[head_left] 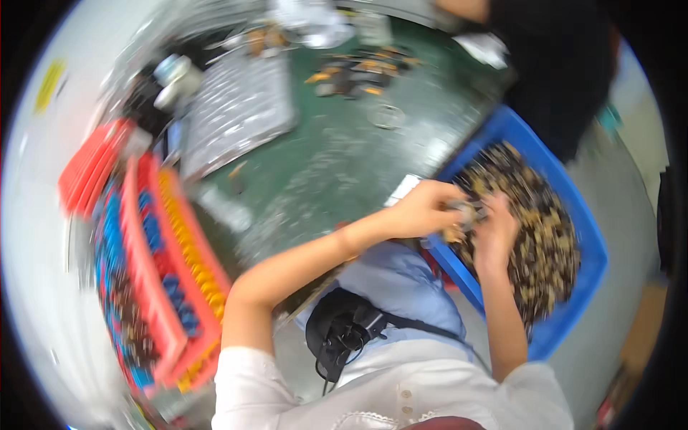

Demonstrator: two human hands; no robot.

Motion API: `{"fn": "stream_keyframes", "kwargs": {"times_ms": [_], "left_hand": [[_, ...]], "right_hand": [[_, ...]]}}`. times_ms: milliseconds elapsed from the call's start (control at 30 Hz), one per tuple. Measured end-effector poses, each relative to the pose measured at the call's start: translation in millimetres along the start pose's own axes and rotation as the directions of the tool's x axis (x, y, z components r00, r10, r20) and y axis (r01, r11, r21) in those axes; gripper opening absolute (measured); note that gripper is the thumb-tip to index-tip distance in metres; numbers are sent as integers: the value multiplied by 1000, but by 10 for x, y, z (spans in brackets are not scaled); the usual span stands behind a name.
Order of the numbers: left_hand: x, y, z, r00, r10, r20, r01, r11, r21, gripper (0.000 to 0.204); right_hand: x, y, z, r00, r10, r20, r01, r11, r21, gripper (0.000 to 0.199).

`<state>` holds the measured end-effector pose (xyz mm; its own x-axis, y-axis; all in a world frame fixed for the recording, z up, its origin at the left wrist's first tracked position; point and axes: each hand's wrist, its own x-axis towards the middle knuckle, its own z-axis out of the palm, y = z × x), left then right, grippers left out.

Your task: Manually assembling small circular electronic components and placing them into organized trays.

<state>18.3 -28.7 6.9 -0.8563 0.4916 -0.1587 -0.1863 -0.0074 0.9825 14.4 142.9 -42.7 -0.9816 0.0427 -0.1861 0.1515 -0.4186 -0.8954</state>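
Observation:
Both my hands meet over the near left side of a blue bin (598,269), which is full of small dark and tan parts (548,251). Closed fingers of my left hand (424,208) pinch something small and greyish at their tips. Facing it, my right hand (496,233) curls its fingers around a few grey and tan pieces (467,213) between the two hands. Motion blur hides the exact kind of these pieces and which hand grips which.
Left of me, salmon-coloured trays (154,315) hold rows of blue, red and yellow parts. A green table (322,165) carries a clear plastic tray (240,107) and a pile of black and orange parts (362,72). Another person in black (552,64) is beyond the bin.

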Motion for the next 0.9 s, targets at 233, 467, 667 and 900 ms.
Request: {"fn": "stream_keyframes", "kwargs": {"times_ms": [233, 467, 667, 900], "left_hand": [[74, 1606, -107, 928, 63, 366, -371, 175, 912, 29], [-2718, 2750, -638, 852, 92, -516, 451, 375, 810, 31], [-3969, 2461, -1752, 314, 558, -768, 799, 283, 531, 28], [-4116, 2214, -2174, 7, 209, -978, 916, 392, 90, 26]], "right_hand": [[287, 44, -436, 719, -109, 686, -390, 754, 528, 77], [108, -20, -103, 752, 51, 657, -323, 897, 300, 74], [153, -127, -17, 876, 126, 466, -168, 985, 48, 58], [153, -308, 29, 959, 216, 185, -169, 955, -242, 46]]}}
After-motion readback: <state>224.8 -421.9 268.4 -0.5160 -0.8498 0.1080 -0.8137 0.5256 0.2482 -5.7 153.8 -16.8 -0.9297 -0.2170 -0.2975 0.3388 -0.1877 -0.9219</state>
